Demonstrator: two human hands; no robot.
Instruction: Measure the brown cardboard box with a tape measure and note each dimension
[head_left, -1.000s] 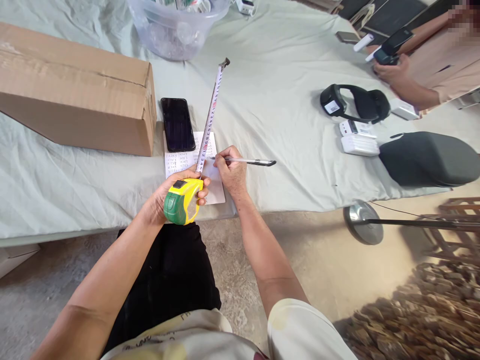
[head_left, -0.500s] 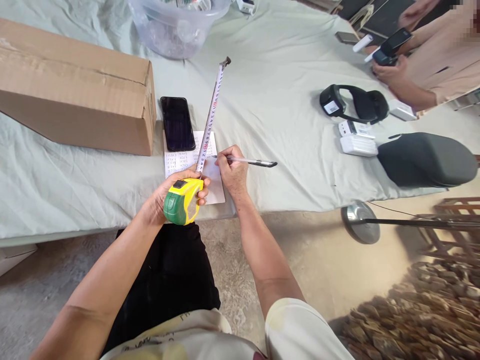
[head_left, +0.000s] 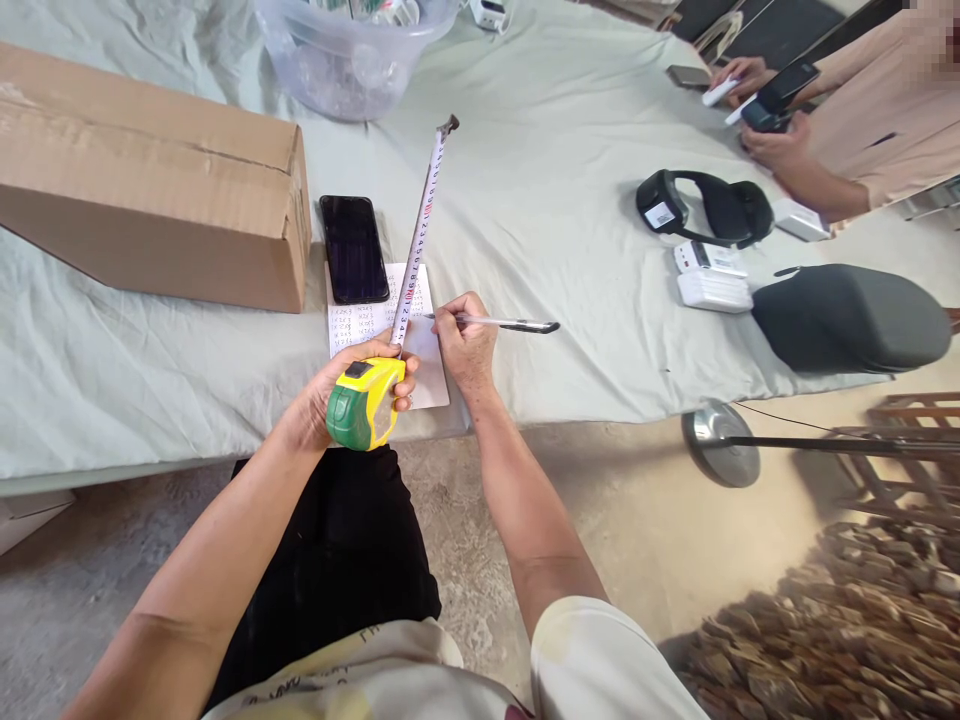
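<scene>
Left arm comes in from the near left, reaching up and to the right, elbow gently bent, wrist just over the near edge of the bench (head_left: 570, 260). And the left hand (head_left: 321, 396) has a firm wrap on the tape measure (head_left: 366, 405): fingers curled around the right side of the yellow-and-green case, thumb laid along the top by the mouth. Out runs the blade (head_left: 421, 225), straight and angled far and slightly right, crossing above the paper (head_left: 430, 375), its hooked end well beyond the far edge of the sheet.

Now the right arm, in from the near right, forearm slanting far and left. The right hand (head_left: 469, 345) is at the paper's right edge, knuckles up, fingers bent and pinching the pen (head_left: 517, 325) in a writing hold. Tip points left to the written columns, just beside the blade; whether it touches the sheet, I can't tell. The tail of the pen sticks out to the right, almost level.

Phone (head_left: 352, 250) lies over the paper's far left corner, the carton (head_left: 150, 190) just left of that. Far right, another person's hand (head_left: 780, 145) holds a dark device (head_left: 772, 110).
</scene>
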